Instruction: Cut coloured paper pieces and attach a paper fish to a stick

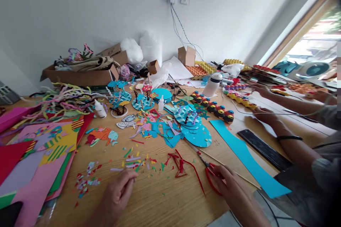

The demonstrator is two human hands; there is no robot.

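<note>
"Head camera: where are the red-handled scissors (206, 165)?"

"Under the right hand (228, 183), its fingers curled on the handles, beside red pipe cleaners (181, 166). Likely stiff, light; best held by the loops."

"And the left hand (120, 190)?"

"Fingers bunched near paper strips (132, 160); whether gripping anything, I can't tell."

My right hand (229, 184) touches the red scissors (212, 179); my left hand (119, 189) is near the small paper bits (133, 161).
</note>
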